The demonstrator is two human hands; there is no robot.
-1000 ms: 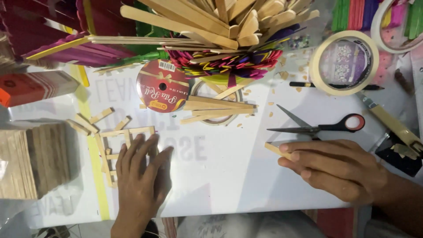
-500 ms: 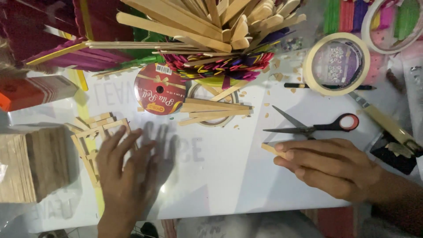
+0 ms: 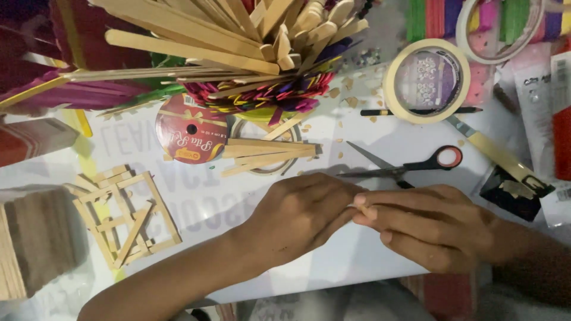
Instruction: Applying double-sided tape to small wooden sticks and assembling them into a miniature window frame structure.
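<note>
Two hands (image 3: 369,217), stick piece (image 3: 361,205) pinched between

The stick frame (image 3: 125,211) lies at the table's (image 3: 196,220) left, scissors (image 3: 404,167) right of the loose sticks (image 3: 267,156), tape roll (image 3: 426,80) farther back, both hands (image 3: 369,217) nearest.

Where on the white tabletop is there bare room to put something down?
Barest patch: the white table between the glued stick frame and the left hand. A smaller gap lies under the scissors, above the right hand. The top edge is crowded: stick bundle, ribbon spool, tape roll.
</note>
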